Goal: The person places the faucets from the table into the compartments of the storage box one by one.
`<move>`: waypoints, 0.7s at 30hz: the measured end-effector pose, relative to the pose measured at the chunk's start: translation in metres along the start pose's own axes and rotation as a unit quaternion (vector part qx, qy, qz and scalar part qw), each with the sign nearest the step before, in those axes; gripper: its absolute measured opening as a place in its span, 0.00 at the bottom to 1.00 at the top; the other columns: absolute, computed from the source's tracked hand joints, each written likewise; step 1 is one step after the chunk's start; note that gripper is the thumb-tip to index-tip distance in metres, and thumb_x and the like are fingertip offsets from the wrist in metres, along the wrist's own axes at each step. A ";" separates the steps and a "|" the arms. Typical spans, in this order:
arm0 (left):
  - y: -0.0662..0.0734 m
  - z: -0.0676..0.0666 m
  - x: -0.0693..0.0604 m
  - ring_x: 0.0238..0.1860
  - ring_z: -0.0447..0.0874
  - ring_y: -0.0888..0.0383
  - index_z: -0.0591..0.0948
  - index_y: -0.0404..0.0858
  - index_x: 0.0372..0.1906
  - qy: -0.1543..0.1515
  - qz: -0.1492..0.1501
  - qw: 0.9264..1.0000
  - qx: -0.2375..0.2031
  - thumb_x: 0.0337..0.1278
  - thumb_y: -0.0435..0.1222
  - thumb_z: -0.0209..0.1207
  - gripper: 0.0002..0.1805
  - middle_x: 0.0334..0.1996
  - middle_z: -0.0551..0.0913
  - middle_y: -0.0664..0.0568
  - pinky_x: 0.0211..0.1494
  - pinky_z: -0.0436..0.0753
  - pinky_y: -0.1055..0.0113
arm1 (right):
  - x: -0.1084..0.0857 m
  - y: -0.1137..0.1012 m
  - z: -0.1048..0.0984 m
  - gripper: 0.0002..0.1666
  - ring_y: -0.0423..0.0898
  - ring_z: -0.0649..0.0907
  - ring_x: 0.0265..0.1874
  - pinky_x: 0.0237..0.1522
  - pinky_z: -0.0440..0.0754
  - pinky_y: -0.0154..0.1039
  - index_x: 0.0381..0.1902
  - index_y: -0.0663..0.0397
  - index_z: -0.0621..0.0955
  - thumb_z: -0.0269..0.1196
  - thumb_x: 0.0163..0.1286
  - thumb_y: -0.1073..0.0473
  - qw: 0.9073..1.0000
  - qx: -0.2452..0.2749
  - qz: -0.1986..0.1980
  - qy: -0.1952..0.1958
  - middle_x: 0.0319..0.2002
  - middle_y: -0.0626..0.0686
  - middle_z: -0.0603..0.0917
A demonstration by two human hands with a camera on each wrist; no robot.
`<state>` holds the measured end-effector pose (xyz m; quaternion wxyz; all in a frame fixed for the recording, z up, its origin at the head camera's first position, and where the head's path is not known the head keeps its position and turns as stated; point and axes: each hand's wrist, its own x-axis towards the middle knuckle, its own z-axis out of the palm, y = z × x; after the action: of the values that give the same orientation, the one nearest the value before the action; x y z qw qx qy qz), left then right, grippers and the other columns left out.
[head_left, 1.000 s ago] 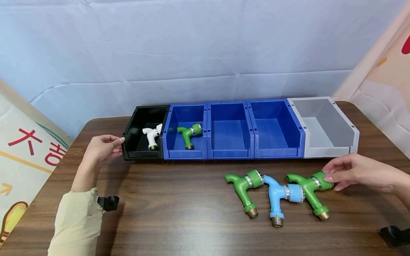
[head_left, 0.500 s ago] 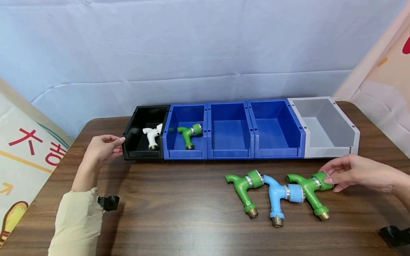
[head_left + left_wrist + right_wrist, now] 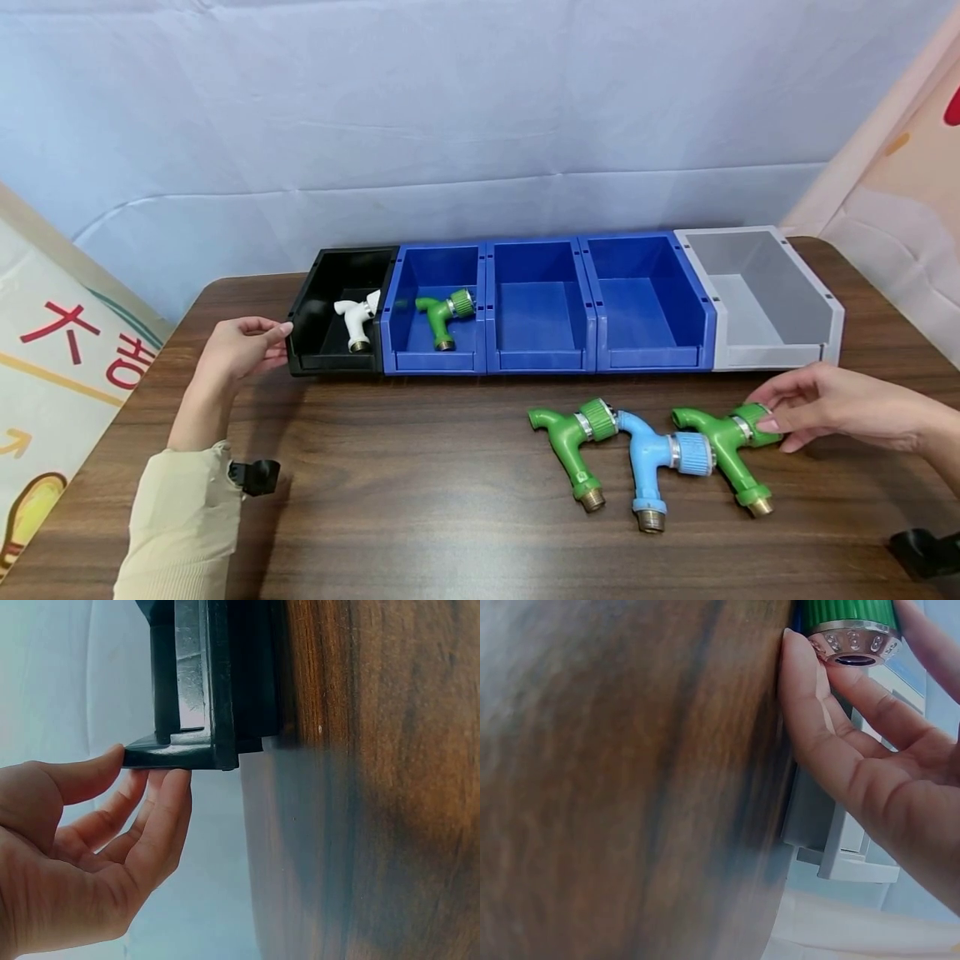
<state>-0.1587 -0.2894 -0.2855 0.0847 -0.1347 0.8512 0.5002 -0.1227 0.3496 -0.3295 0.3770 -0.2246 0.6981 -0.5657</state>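
In the head view, my left hand (image 3: 243, 346) is at the outer front corner of the black bin (image 3: 333, 363). The left wrist view shows its thumb at the bin's edge and bent fingertips against the side wall. My right hand (image 3: 840, 408) holds the ribbed knob of a green faucet (image 3: 726, 442) lying on the table, thumb on one side and fingers on the other. Beside it lie a blue faucet (image 3: 647, 467) and another green faucet (image 3: 570, 450). A white faucet (image 3: 354, 321) rests in the black bin, and a smaller-looking green faucet (image 3: 437, 321) in the leftmost blue bin (image 3: 435, 362).
Two more blue bins, a middle one (image 3: 540, 362) and a right one (image 3: 652, 358), continue the row, ending with a grey bin (image 3: 768, 357). The row stands along the back of the wooden table (image 3: 390, 483). A pale cloth (image 3: 480, 108) hangs behind.
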 end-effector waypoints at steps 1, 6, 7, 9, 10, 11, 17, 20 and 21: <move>0.000 0.000 0.000 0.27 0.79 0.66 0.69 0.26 0.51 0.000 0.000 1.000 0.000 0.63 0.43 0.52 0.23 0.29 0.75 0.53 0.39 0.82 0.69 | 0.000 0.000 0.000 0.19 0.43 0.82 0.36 0.35 0.83 0.43 0.47 0.57 0.78 0.47 0.67 0.76 1.000 -0.001 0.002 0.001 0.38 0.52 0.83; 0.000 0.000 0.000 0.27 0.79 0.65 0.69 0.26 0.51 0.002 0.002 1.000 0.004 0.63 0.43 0.52 0.24 0.31 0.75 0.51 0.39 0.82 0.69 | -0.001 0.001 -0.002 0.16 0.44 0.82 0.36 0.36 0.83 0.44 0.47 0.62 0.77 0.47 0.67 0.76 1.000 -0.004 0.007 0.004 0.37 0.52 0.83; -0.001 0.000 0.000 0.28 0.79 0.65 0.69 0.26 0.51 0.002 0.002 1.000 0.004 0.63 0.43 0.52 0.24 0.31 0.75 0.51 0.39 0.82 0.69 | -0.001 0.001 -0.002 0.16 0.44 0.82 0.36 0.36 0.83 0.44 0.47 0.63 0.77 0.47 0.67 0.76 1.000 -0.003 0.007 0.004 0.37 0.52 0.83; -0.001 0.001 0.000 0.28 0.79 0.65 0.69 0.26 0.51 0.002 0.003 1.000 0.003 0.63 0.44 0.52 0.24 0.31 0.75 0.51 0.39 0.82 0.69 | -0.001 0.001 -0.002 0.16 0.44 0.82 0.36 0.36 0.83 0.44 0.46 0.60 0.78 0.47 0.67 0.75 1.000 0.001 0.007 0.004 0.37 0.52 0.83; -0.001 0.001 0.000 0.28 0.79 0.65 0.69 0.25 0.51 0.002 0.002 1.000 0.002 0.63 0.43 0.52 0.24 0.31 0.75 0.51 0.39 0.82 0.69 | 0.000 0.001 -0.002 0.17 0.44 0.82 0.36 0.37 0.82 0.45 0.46 0.59 0.78 0.48 0.67 0.75 1.000 0.003 0.006 0.003 0.38 0.52 0.83; -0.001 0.000 0.000 0.28 0.79 0.65 0.69 0.25 0.51 0.002 0.002 1.000 0.002 0.63 0.43 0.52 0.24 0.31 0.75 0.51 0.39 0.82 0.69 | 0.000 0.001 -0.001 0.17 0.44 0.82 0.36 0.37 0.82 0.45 0.46 0.58 0.78 0.48 0.67 0.75 1.000 0.007 0.006 0.002 0.38 0.52 0.83; -0.002 0.000 0.001 0.28 0.79 0.65 0.70 0.26 0.51 0.003 0.001 1.000 0.007 0.63 0.44 0.52 0.24 0.31 0.75 0.51 0.40 0.82 0.68 | 0.000 0.002 0.000 0.15 0.45 0.82 0.36 0.37 0.82 0.48 0.45 0.60 0.78 0.48 0.67 0.75 1.000 0.024 -0.001 0.000 0.38 0.53 0.82; -0.002 0.000 0.001 0.28 0.79 0.65 0.69 0.26 0.51 0.002 0.003 1.000 0.006 0.63 0.44 0.52 0.24 0.32 0.75 0.51 0.40 0.82 0.68 | 0.000 0.002 0.000 0.15 0.45 0.82 0.37 0.37 0.82 0.48 0.45 0.62 0.77 0.48 0.67 0.76 1.000 0.031 -0.002 0.005 0.38 0.53 0.82; -0.002 0.000 0.001 0.28 0.79 0.65 0.69 0.26 0.52 0.002 0.004 1.000 0.004 0.63 0.44 0.52 0.24 0.32 0.75 0.51 0.40 0.82 0.68 | 0.000 0.002 0.000 0.14 0.45 0.82 0.37 0.37 0.82 0.47 0.45 0.63 0.77 0.48 0.67 0.76 1.000 0.031 -0.004 0.007 0.38 0.53 0.82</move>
<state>-0.1590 -0.2902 -0.2870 0.0820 -0.1322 0.8537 0.4970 -0.1222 0.3504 -0.3311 0.3769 -0.2115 0.6823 -0.5896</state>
